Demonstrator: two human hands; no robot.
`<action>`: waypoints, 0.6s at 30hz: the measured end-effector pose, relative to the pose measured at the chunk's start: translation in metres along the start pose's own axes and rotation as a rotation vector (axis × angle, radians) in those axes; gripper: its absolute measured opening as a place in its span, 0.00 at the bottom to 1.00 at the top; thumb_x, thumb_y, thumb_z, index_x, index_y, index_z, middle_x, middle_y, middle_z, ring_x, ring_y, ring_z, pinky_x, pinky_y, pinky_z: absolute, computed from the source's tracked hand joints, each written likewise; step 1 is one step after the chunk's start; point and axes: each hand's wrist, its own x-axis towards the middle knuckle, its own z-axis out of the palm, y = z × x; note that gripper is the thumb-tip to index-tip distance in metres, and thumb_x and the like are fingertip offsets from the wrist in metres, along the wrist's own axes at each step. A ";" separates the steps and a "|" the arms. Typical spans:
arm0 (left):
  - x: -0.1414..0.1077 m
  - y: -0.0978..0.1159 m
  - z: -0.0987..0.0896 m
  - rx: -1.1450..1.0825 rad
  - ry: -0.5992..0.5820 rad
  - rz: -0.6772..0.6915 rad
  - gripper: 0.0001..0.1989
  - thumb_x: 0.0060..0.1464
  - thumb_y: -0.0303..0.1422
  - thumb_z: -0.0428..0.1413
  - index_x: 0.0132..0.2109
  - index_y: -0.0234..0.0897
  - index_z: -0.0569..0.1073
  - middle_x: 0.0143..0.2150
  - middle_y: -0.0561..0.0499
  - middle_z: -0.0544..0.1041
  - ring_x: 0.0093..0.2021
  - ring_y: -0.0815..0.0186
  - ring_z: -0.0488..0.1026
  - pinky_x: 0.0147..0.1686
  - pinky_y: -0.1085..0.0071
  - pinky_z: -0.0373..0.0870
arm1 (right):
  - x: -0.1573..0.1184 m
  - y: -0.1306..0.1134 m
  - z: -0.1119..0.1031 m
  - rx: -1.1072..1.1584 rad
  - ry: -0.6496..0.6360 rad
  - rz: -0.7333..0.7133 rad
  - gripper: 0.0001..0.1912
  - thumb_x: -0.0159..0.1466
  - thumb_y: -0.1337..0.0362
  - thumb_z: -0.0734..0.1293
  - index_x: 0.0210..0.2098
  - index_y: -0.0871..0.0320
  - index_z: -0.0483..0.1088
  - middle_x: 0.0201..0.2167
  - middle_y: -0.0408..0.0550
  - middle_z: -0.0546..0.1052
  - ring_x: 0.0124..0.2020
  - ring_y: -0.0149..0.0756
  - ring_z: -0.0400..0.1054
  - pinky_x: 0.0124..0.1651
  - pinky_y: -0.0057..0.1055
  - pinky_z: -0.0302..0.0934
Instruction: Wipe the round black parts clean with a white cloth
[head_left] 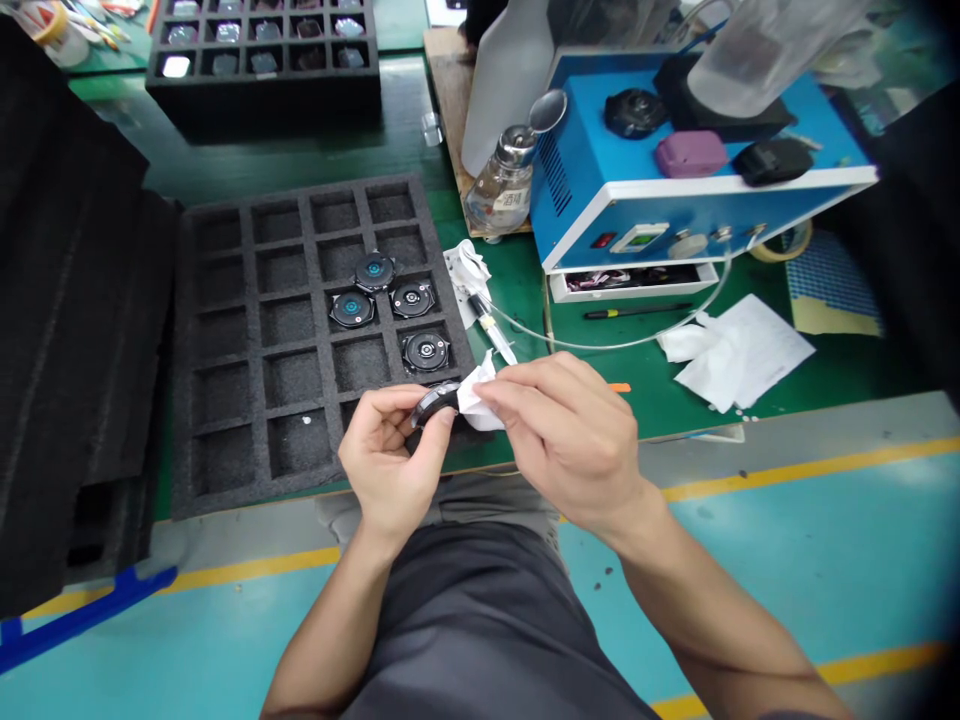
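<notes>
Pinching watch (433, 404) and tissue (471, 405) over the tray's front

Head view: my left hand (394, 460) is clamping on the watch between thumb and fingers, holding it tilted. My right hand (574, 440) is pinching the tissue, thumb against fingers, and the tissue is touching the watch's right end. Both hands are hovering near the front right corner of the tray (251, 310). Four more watches (426, 350) are sitting in the tray's right half: three are lying in wells, one is resting across the dividers. A syringe (496, 335) is lying right of the tray; its thin tube (600, 346) is running to the blue box (577, 230). A jar (501, 195) is standing just left of the box. Loose wipes (739, 350) are lying farther right, near the bench's front edge.
</notes>
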 end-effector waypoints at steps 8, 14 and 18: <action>0.001 0.000 0.000 -0.026 -0.003 -0.017 0.10 0.52 0.26 0.67 0.38 0.36 0.74 0.37 0.51 0.80 0.36 0.70 0.81 0.37 0.77 0.79 | 0.004 -0.003 0.002 -0.005 0.009 -0.016 0.09 0.69 0.74 0.66 0.40 0.60 0.78 0.35 0.48 0.83 0.35 0.36 0.71 0.36 0.35 0.61; 0.000 0.003 0.001 -0.050 -0.020 -0.024 0.09 0.51 0.22 0.67 0.38 0.35 0.76 0.37 0.51 0.80 0.36 0.70 0.80 0.39 0.78 0.79 | 0.005 -0.004 0.004 -0.043 0.010 -0.037 0.09 0.68 0.75 0.67 0.41 0.61 0.79 0.35 0.49 0.83 0.35 0.37 0.71 0.37 0.35 0.62; 0.001 0.001 0.001 -0.075 -0.012 -0.036 0.09 0.51 0.22 0.66 0.38 0.35 0.76 0.37 0.51 0.80 0.37 0.70 0.80 0.39 0.77 0.79 | 0.004 -0.012 0.001 -0.015 -0.004 -0.051 0.08 0.68 0.75 0.67 0.40 0.63 0.79 0.35 0.51 0.83 0.34 0.38 0.71 0.36 0.36 0.61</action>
